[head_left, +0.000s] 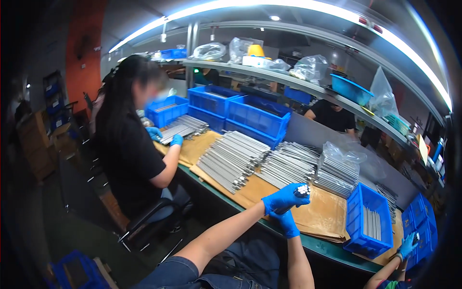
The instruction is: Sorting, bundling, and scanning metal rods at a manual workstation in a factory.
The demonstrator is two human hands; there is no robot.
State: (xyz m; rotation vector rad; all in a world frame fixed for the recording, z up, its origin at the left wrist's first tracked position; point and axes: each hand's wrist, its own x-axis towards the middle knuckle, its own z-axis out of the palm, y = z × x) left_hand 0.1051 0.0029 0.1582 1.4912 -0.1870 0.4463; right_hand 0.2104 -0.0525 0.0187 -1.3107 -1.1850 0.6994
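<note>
Just over the table's front edge, my left hand [284, 198] is closed around a bundle of thin metal rods [302, 190], whose bright round ends point up and to the right. My right hand [287, 224] sits right below it, its fingers closed against the lower part of the bundle; most of the rods' length is hidden by the hands. Both hands wear blue gloves. Beyond them lie a stack of loose rods [288, 164] and, left of it, a larger pile of rods [233, 161]. Rods in a clear plastic bag [337, 168] lie behind my hands.
Brown cardboard [320, 212] covers the tabletop. A blue bin [353, 226] holding rods stands at right, beside a co-worker's gloved hand [408, 244]. Another co-worker [130, 144] handles rods at left. Blue crates [257, 115] stand at the back under a shelf [288, 82].
</note>
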